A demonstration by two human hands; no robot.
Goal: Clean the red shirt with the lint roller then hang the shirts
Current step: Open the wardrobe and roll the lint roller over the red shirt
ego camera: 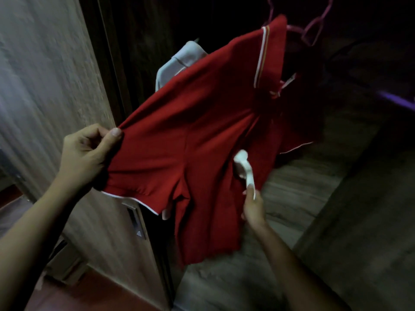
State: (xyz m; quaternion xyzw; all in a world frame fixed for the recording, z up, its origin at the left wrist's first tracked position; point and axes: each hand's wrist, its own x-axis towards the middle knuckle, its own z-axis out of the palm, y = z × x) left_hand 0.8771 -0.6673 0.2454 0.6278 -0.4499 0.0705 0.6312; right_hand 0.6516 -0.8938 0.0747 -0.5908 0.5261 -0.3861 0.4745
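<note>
A red polo shirt with white trim hangs on a pink hanger inside a dark wardrobe. My left hand pinches the shirt's left sleeve edge and pulls it taut toward me. My right hand grips the handle of a white lint roller, whose head rests against the shirt's front near the middle. A grey shirt hangs just behind the red one, mostly hidden by it.
The wooden wardrobe door stands open on the left, with a metal handle below the sleeve. A wooden wardrobe shelf lies under the shirt. The wardrobe's interior at the upper right is dark.
</note>
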